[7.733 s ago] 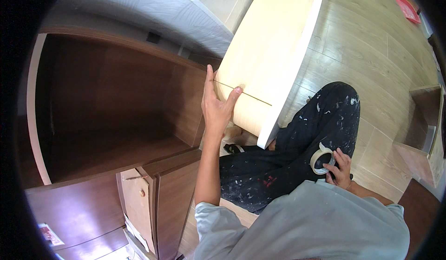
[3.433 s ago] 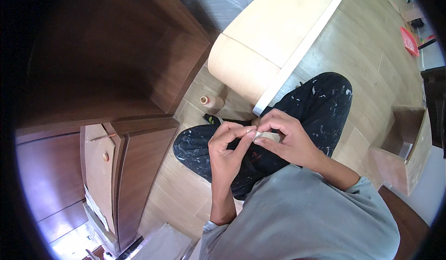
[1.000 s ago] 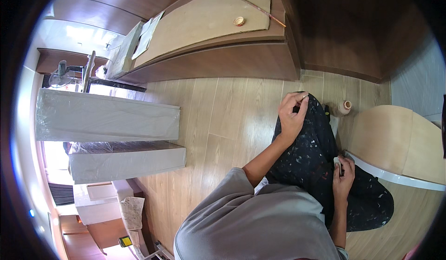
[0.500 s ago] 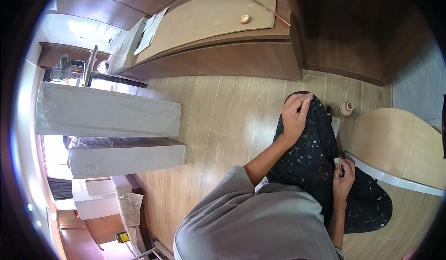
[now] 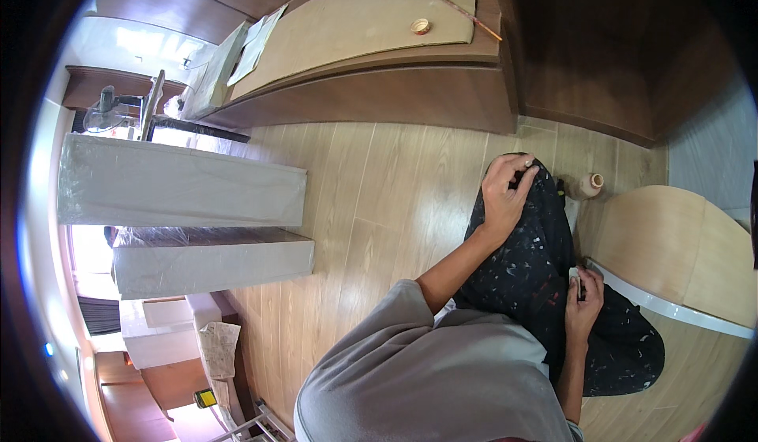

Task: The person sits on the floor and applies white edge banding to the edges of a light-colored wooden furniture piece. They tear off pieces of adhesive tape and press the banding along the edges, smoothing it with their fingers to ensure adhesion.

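My left hand (image 5: 505, 197) is over my paint-spattered black trousers (image 5: 513, 264), at the far knee. Its fingers are curled toward the thumb, with a small pale bit at the fingertips, too small to name. Lower right, my right hand (image 5: 584, 300) rests against the trousers, thumb and fingers closed around a small whitish piece (image 5: 574, 273) whose kind I cannot make out. Just beyond the knee stands a small beige bottle (image 5: 588, 185) with its mouth uncovered. Neither hand touches it.
A curved wooden panel (image 5: 671, 252) with a white edge lies at my right. Ahead, a brown cabinet ledge (image 5: 379, 99) bears a cardboard sheet (image 5: 355, 35), a thin brush (image 5: 450, 4) and a small round lid (image 5: 420, 27). Pale wrapped panels (image 5: 189, 185) stand at left on the wood-look floor (image 5: 363, 197).
My left thumb and fingers have parted slightly into a rounder curl, and a pale bit now shows at the tips. My right hand stays in place. The view has shifted slightly.
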